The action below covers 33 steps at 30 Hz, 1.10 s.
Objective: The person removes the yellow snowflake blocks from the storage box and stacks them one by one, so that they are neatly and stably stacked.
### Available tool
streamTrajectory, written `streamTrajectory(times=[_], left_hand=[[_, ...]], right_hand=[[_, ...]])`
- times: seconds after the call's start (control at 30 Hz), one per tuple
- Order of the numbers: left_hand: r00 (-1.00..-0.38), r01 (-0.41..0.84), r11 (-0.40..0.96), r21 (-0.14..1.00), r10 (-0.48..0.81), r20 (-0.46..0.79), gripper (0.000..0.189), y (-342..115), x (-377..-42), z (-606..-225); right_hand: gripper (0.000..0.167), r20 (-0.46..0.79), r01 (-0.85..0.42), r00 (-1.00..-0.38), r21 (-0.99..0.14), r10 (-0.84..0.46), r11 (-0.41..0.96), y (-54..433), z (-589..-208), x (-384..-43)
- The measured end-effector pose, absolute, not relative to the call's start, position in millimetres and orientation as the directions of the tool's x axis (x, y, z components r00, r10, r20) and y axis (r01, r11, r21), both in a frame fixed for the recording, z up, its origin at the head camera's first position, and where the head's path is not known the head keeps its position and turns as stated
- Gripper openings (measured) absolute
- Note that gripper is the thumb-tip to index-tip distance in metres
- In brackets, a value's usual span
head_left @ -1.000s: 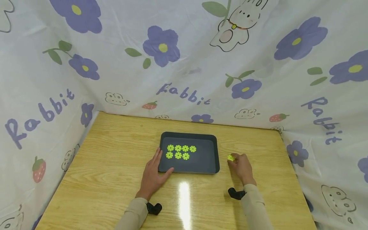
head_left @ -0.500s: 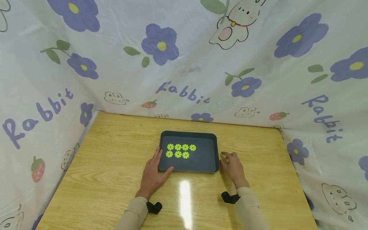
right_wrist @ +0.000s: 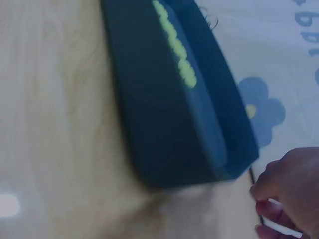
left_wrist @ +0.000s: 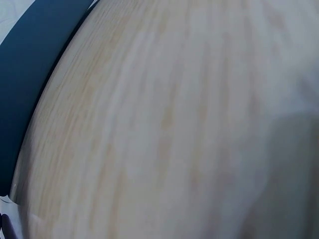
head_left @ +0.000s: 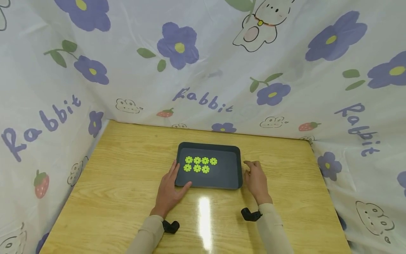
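Seven lime-green, notched, plastic-looking discs lie in the dark-grey, rectangular tray below frame centre, likely light, stiff, best edge-pinched. The straight-fingered left hand touches the tray's left; the right hand curls just right, contents unclear.

the table is finished in yellowish wood grain, and a bright white streak of glare is caught on its near part, kinda hard to miss. it's closed in at the back and both sides by a wrinkly white cloth, which is printed all over with purple flowers, green leaves, red strawberries and cartoon bunnies. the word "rabbit" is scrawled across all three sides in purple too.
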<state>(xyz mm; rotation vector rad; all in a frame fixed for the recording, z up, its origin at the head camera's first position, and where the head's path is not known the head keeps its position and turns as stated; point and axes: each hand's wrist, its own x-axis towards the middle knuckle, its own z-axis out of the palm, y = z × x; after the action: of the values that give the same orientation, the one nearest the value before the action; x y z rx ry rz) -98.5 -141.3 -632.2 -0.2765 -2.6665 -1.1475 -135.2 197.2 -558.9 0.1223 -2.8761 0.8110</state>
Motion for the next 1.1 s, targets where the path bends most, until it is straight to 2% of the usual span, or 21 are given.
streamTrajectory(times=[0.07, 0.17, 0.3, 0.5, 0.77, 1.1], left_hand=[[-0.958, 0.257, 0.674, 0.693, 0.08, 0.277, 0.089, -142, -99, -630], [-0.958, 0.254, 0.669, 0.698, 0.075, 0.277, 0.089, -143, -100, -629], [-0.957, 0.259, 0.672, 0.693, 0.08, 0.28, 0.091, -142, -98, -633], [-0.959, 0.258, 0.666, 0.7, 0.086, 0.271, 0.091, -138, -94, -638], [-0.943, 0.294, 0.668, 0.684, 0.088, 0.32, 0.091, -136, -92, -639], [-0.939, 0.294, 0.693, 0.659, 0.081, 0.334, 0.092, -142, -98, -639]], right_hand=[[0.032, 0.211, -0.157, -0.976, -0.521, -0.052, 0.839, 189, -553, -143], [0.032, 0.206, -0.197, -0.974, -0.562, -0.094, 0.803, 173, -545, -157], [0.034, 0.116, -0.196, -0.981, -0.591, -0.157, 0.782, 151, -547, -171], [0.037, -0.014, -0.159, -0.977, -0.61, -0.212, 0.776, 130, -571, -179], [0.052, -0.075, -0.134, -0.973, -0.58, -0.216, 0.803, 119, -585, -183], [0.04, -0.049, -0.147, -0.975, -0.592, -0.218, 0.792, 114, -581, -191]])
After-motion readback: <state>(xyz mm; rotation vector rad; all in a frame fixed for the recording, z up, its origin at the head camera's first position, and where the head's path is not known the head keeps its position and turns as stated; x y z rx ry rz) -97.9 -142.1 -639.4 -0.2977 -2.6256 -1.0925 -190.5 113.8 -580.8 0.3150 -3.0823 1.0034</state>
